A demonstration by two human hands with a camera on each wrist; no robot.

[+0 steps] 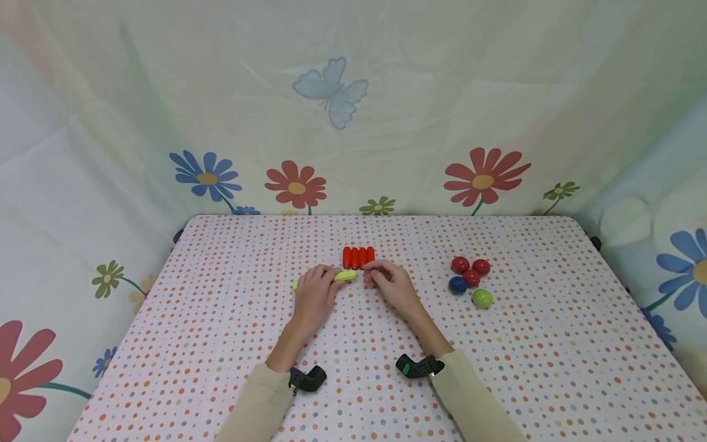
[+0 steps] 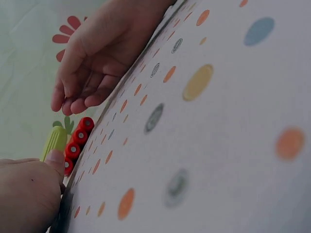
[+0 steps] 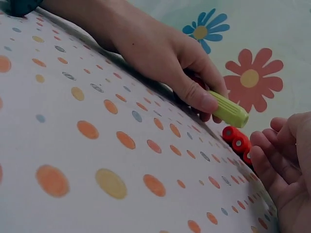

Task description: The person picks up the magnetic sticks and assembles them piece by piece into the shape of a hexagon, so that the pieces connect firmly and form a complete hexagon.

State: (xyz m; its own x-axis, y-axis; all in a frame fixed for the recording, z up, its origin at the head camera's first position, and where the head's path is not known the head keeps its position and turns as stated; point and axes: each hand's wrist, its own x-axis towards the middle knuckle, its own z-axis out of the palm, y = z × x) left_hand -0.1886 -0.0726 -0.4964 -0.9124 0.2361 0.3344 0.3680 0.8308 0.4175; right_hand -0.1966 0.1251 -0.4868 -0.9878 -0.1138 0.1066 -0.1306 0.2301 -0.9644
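Note:
My left hand (image 1: 315, 293) grips a yellow-green stick-shaped thing (image 1: 346, 275) with a ridged end, its thumb along the side in the right wrist view. The ridged end points right, and a thin bit of the other end shows left of the hand; the middle is hidden under the fingers. Just beyond that end, several red batteries (image 1: 355, 258) lie side by side in a row, their round end faces showing in the left wrist view. My right hand (image 1: 393, 288) hovers close to the row's right end, fingers loosely bent and nothing in them.
To the right on the dotted tablecloth (image 1: 541, 344) sits a cluster of glossy balls: three red balls (image 1: 460, 264), a blue ball (image 1: 457, 285) and a green ball (image 1: 482, 299). A flowered curtain (image 1: 386, 141) hangs behind the table and along its sides.

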